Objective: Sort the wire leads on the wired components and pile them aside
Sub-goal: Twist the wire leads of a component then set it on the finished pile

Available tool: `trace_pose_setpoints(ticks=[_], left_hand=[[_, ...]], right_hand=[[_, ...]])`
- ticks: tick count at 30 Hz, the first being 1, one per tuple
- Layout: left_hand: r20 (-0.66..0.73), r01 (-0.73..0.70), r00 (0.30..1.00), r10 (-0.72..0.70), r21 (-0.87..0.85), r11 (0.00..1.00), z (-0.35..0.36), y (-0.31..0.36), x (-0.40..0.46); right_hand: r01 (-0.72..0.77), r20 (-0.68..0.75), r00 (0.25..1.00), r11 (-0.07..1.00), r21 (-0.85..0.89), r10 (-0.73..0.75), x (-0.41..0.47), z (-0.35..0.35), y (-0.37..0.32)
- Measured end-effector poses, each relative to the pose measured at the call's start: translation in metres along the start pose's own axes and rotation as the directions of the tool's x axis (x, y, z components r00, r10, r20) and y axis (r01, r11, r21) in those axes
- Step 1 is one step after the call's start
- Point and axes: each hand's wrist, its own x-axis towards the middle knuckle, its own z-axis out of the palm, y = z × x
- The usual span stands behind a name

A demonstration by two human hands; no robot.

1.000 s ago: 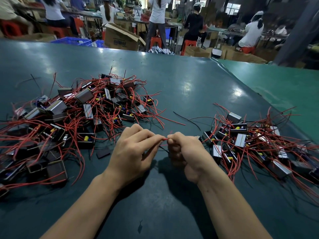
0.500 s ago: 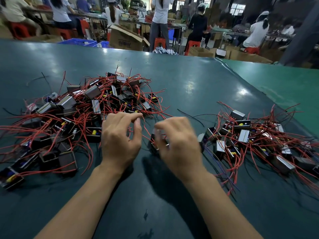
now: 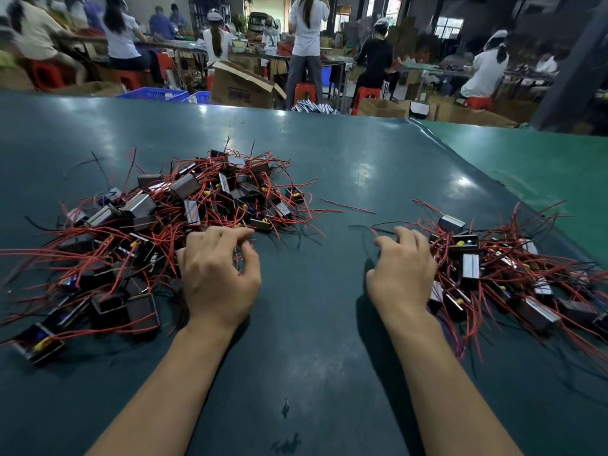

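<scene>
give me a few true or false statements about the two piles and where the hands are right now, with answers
1. The left pile holds more components than the right pile. True.
2. The left hand is at the near edge of the left pile. True.
3. Both hands meet at the middle of the table, pulling one wire between them. False: they are apart, with bare green table top between them, and the right hand is at the right pile's edge.
4. Most of the wire leads are blue. False: they are mostly red, with some black.
5. A loose red wire lies on the table between the piles. True.
</scene>
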Motion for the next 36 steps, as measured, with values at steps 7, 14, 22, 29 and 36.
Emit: trace_pose_setpoints(ticks=[7,14,22,29,36], left_hand=[[0.008,0.05,0.999,-0.05,0.062,0.997,0.003,-0.004,-0.001],[0.033,0.001,0.999,-0.003,0.06,0.998,0.004,-0.002,-0.006],[0.142,-0.233,0.964,0.223,0.06,0.971,0.001,0.01,-0.01],[0.455,-0.27,0.889,0.054,0.425,0.864,-0.009,-0.005,0.061],[0.571,-0.247,0.787,-0.235,0.639,0.728,-0.01,-0.037,0.113]], right_hand=[[0.463,-0.199,0.885,0.754,0.466,-0.42,-0.026,0.014,-0.043],[-0.014,0.041,0.999,0.872,0.49,-0.008,0.013,0.036,-0.009],[0.159,-0.037,0.984,0.783,0.602,-0.172,-0.014,0.032,-0.025],[0.106,0.032,0.985,0.74,0.664,-0.17,-0.014,0.034,-0.022],[0.102,0.082,0.976,0.76,0.642,-0.2,-0.011,0.04,-0.021]])
